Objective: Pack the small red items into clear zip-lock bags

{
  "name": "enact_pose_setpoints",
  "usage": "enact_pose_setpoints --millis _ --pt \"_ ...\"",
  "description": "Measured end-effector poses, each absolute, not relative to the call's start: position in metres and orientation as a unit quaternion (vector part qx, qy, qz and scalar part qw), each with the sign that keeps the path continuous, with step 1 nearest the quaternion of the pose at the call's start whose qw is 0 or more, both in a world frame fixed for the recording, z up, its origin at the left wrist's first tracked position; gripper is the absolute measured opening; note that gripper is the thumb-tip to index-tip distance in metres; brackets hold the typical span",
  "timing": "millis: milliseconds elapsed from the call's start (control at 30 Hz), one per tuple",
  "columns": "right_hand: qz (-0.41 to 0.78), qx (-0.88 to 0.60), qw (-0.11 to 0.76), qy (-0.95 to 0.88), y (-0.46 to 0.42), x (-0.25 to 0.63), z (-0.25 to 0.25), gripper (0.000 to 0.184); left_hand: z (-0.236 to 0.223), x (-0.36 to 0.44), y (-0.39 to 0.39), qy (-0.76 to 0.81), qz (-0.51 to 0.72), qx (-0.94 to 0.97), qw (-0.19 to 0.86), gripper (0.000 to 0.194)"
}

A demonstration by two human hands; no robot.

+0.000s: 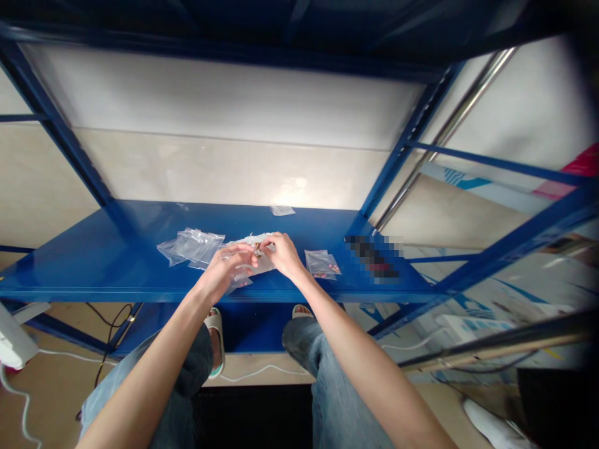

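**A:** What's the spot look like?

**B:** Blue steel shelf [116, 249] against a pale wall [224, 168], clear zip bags [194, 246] lying on it.

**A:** Hands?

**B:** Left hand [223, 269] and right hand [283, 254] mostly closed, both pinching a tiny brass-coloured piece [258, 251] mid-shelf, right over a whitish plastic bag [264, 262].

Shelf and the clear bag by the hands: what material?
The shelf looks like painted or powder-coated steel: glossy blue, with folded edges and a soft glare. The bag seems thin clear plastic, probably polyethylene, given its crinkles and sharp highlights.
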State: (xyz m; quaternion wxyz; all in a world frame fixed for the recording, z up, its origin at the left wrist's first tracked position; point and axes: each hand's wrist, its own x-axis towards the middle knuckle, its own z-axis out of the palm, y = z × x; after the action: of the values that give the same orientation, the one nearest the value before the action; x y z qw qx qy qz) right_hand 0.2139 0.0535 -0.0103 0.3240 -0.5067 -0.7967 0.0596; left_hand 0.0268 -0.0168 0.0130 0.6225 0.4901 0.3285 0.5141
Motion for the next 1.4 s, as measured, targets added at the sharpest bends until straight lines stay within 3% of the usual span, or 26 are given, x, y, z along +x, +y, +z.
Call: enact_pose_setpoints --millis 233,333,533,733,900,1133,1300,1400 --pt "0.029 -0.538 0.295 -0.789 0.05 0.213 -0.01 0.012 0.01 0.028 -0.016 0.347 0.516 0.486 0.614 0.022" --pt "0.046 -0.523 0.326 -0.787 0.053 0.213 -0.01 0.014 0.008 0.027 -0.015 0.353 0.501 0.483 0.625 0.026" --pt "0.274 -0.352 0.505 -0.738 0.045 0.205 0.01 0.012 0.007 0.027 -0.015 0.351 0.452 0.506 0.646 0.031" --pt "0.383 -0.26 0.477 -0.747 0.026 0.195 0.015 0.021 0.013 0.03 -0.02 0.34 0.427 0.54 0.64 0.033" --pt "0.296 -0.351 0.511 -0.726 0.05 0.203 0.0 0.019 0.016 0.026 -0.019 0.299 0.48 0.516 0.644 0.025" --pt "0.124 -0.398 0.369 -0.83 0.061 0.214 -0.012 0.006 0.016 0.023 -0.014 0.313 0.532 0.46 0.639 0.03" --pt "0.095 -0.385 0.338 -0.853 0.058 0.212 -0.018 0.007 0.014 0.019 -0.015 0.327 0.504 0.474 0.644 0.033" --pt "0.141 -0.379 0.389 -0.828 0.057 0.209 -0.012 0.008 0.013 0.017 -0.016 0.336 0.462 0.503 0.648 0.034"
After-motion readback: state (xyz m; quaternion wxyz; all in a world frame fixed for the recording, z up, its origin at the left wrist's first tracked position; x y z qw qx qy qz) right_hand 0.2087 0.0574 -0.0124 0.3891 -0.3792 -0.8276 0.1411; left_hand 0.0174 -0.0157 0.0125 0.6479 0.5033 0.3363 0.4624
